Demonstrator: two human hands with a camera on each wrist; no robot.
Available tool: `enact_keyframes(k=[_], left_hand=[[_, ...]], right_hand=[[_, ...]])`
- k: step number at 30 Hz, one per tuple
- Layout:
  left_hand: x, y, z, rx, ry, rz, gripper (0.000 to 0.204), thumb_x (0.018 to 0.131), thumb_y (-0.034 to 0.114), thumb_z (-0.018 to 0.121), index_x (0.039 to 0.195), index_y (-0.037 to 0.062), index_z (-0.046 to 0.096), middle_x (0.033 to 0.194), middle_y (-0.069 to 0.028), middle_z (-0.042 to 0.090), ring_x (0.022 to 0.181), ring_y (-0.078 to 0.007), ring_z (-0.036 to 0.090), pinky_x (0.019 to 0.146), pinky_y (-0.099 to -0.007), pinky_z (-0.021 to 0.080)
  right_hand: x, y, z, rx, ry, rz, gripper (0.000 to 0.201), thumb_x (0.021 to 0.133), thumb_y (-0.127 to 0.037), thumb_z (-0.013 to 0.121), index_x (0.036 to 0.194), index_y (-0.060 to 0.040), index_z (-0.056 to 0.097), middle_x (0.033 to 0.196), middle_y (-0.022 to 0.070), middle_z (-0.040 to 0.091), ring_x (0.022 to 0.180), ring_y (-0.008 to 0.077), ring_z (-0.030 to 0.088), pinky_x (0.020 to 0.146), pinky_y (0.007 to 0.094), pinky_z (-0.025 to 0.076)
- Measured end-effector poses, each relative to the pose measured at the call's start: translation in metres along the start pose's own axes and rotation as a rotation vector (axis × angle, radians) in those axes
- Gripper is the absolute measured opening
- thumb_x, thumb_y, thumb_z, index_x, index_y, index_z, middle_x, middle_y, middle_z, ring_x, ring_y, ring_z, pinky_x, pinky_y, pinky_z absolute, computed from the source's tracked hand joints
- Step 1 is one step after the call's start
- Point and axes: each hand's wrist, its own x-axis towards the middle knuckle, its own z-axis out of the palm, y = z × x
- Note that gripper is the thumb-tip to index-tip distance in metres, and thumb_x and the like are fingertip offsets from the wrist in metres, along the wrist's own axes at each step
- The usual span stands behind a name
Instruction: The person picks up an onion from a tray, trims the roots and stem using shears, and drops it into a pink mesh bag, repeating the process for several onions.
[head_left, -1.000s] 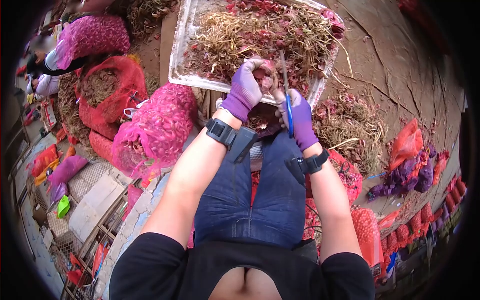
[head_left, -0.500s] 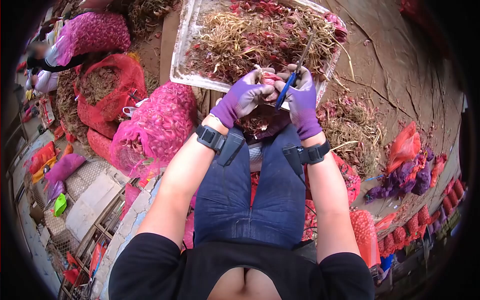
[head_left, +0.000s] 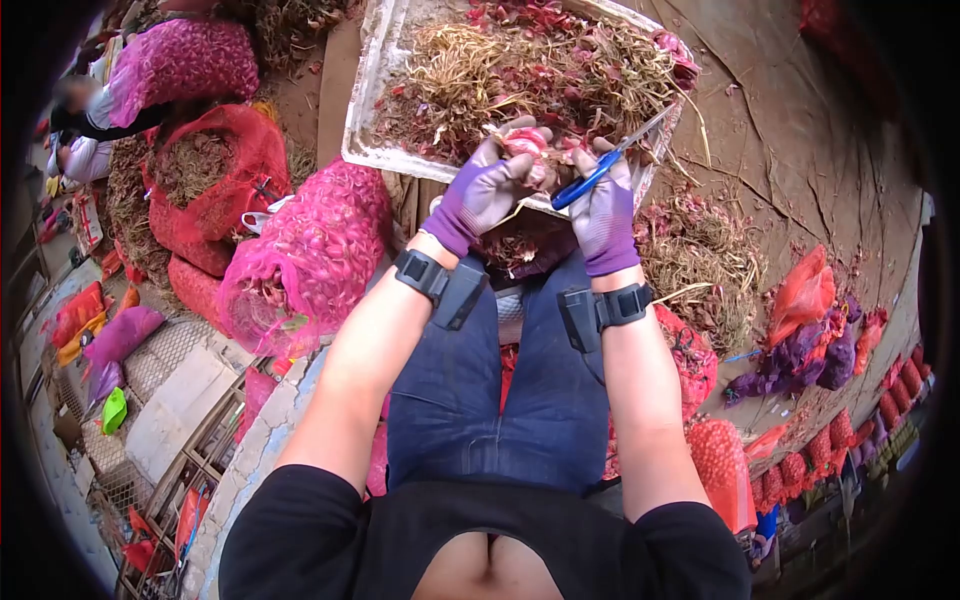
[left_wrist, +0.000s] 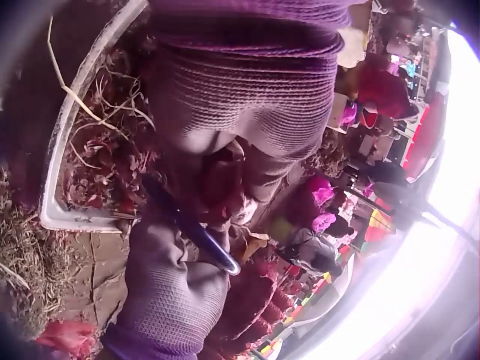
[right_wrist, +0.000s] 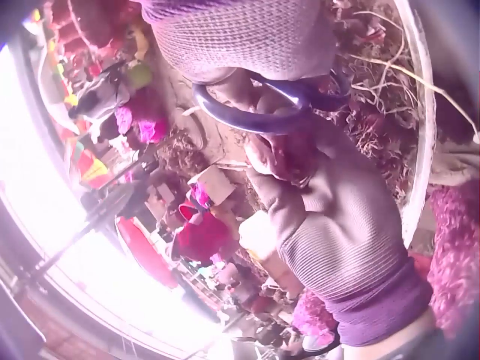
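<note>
Both hands wear purple and pale gloves and meet over the near edge of a white tray [head_left: 400,166]. In my left hand [head_left: 478,195] I hold a cluster of red shallots [head_left: 535,165] between thumb and fingers. My right hand [head_left: 606,205] grips blue-handled scissors [head_left: 585,186], whose blades point away to the upper right, clear of the shallots. Right fingertips reach to the side of the cluster. In the right wrist view the scissors' handle loops [right_wrist: 247,116] cross in front of the shallots [right_wrist: 281,154], which partly sit behind the left fingers.
Dry stalks and red skins [head_left: 520,80] fill the tray. A pink mesh sack of shallots [head_left: 310,255] lies at the left, with a red mesh bag [head_left: 215,185] beyond. A heap of dry trimmings [head_left: 705,260] is right of my knees. Another person [head_left: 95,105] sits far left.
The scissors have swung from pointing straight ahead to leaning right. My left hand has turned, showing more of the shallots, and my right fingers have come up beside them.
</note>
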Motion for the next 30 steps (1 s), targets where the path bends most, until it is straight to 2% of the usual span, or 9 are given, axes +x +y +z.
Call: enact_keyframes(k=[6,10,15,20,22,23,24,28,30], left_hand=[[0.009,0.016,-0.023,0.082,-0.066,0.039,0.051,0.082,-0.008,0.057,0.129,0.0057,0.044,0.113,-0.0068,0.055,0.093,-0.016,0.056,0.08,-0.0305,0.049],[0.009,0.013,-0.014,0.118,-0.05,0.041,0.055,0.084,-0.008,0.053,0.135,0.0059,0.039,0.125,-0.0082,0.05,0.103,-0.015,0.053,0.086,-0.0284,0.046],[-0.001,0.01,0.0,0.237,0.198,-0.161,0.018,0.092,0.013,0.055,0.109,0.0079,0.054,0.09,0.0029,0.054,0.081,-0.0079,0.053,0.074,-0.0242,0.046],[0.008,0.002,-0.02,0.069,0.156,-0.098,0.013,0.094,0.017,0.052,0.098,0.0048,0.055,0.079,-0.0005,0.056,0.083,-0.011,0.054,0.077,-0.028,0.047],[0.012,0.004,-0.03,-0.192,-0.03,-0.216,0.017,0.095,0.02,0.048,0.095,0.0042,0.055,0.08,-0.0032,0.057,0.083,-0.0161,0.055,0.081,-0.0345,0.046],[0.018,0.006,-0.035,-0.263,-0.292,-0.189,0.02,0.096,0.022,0.044,0.095,0.0039,0.054,0.081,-0.0054,0.059,0.088,-0.0211,0.056,0.087,-0.04,0.045],[0.018,0.009,-0.036,-0.261,-0.289,-0.188,0.02,0.096,0.022,0.044,0.095,0.0039,0.054,0.081,-0.0054,0.059,0.088,-0.0211,0.056,0.087,-0.04,0.045],[0.014,0.018,-0.036,-0.175,-0.066,-0.156,0.017,0.096,0.018,0.046,0.1,0.0049,0.055,0.088,-0.0041,0.062,0.097,-0.022,0.059,0.093,-0.0432,0.044],[0.015,0.018,-0.031,-0.087,0.182,-0.094,0.014,0.095,0.015,0.049,0.104,0.0081,0.056,0.089,-0.0024,0.063,0.094,-0.0196,0.06,0.092,-0.0458,0.045]], right_hand=[[0.014,-0.001,0.018,-0.426,0.102,-0.201,0.051,0.079,-0.008,0.072,0.117,-0.0005,0.039,0.101,0.0102,0.058,0.083,0.0137,0.059,0.071,0.0233,0.048],[0.004,0.009,0.025,-0.707,-0.137,-0.071,0.051,0.074,-0.005,0.073,0.116,-0.0005,0.044,0.091,0.0029,0.058,0.077,0.0085,0.056,0.068,0.0211,0.047],[0.007,0.012,0.022,-0.674,-0.052,-0.129,0.049,0.074,0.0,0.071,0.115,-0.0011,0.045,0.085,0.0026,0.058,0.074,0.0081,0.057,0.063,0.021,0.048],[-0.004,0.003,0.02,-0.467,-0.071,-0.028,0.049,0.075,-0.003,0.071,0.116,-0.0027,0.044,0.087,0.0053,0.059,0.072,0.0093,0.058,0.062,0.0213,0.049],[-0.008,-0.002,0.016,-0.365,-0.083,0.004,0.049,0.076,-0.005,0.071,0.116,-0.0032,0.044,0.088,0.0066,0.06,0.072,0.0097,0.058,0.062,0.0212,0.048],[-0.014,-0.007,0.015,-0.575,-0.118,-0.039,0.05,0.076,-0.01,0.073,0.116,-0.0033,0.044,0.089,0.0072,0.06,0.074,0.0112,0.059,0.063,0.0229,0.049],[-0.019,-0.012,0.012,-0.785,-0.151,-0.084,0.053,0.075,-0.014,0.075,0.116,-0.0033,0.043,0.091,0.0078,0.06,0.076,0.0126,0.059,0.064,0.0245,0.049],[-0.035,-0.01,-0.028,-1.712,-0.325,-0.488,0.077,0.064,-0.05,0.079,0.114,-0.002,0.045,0.094,0.0165,0.06,0.087,0.0327,0.059,0.077,0.0418,0.047],[-0.039,-0.011,-0.028,-1.722,-0.308,-0.472,0.081,0.061,-0.059,0.075,0.111,-0.0023,0.048,0.091,0.019,0.06,0.089,0.0368,0.057,0.078,0.0447,0.045]])
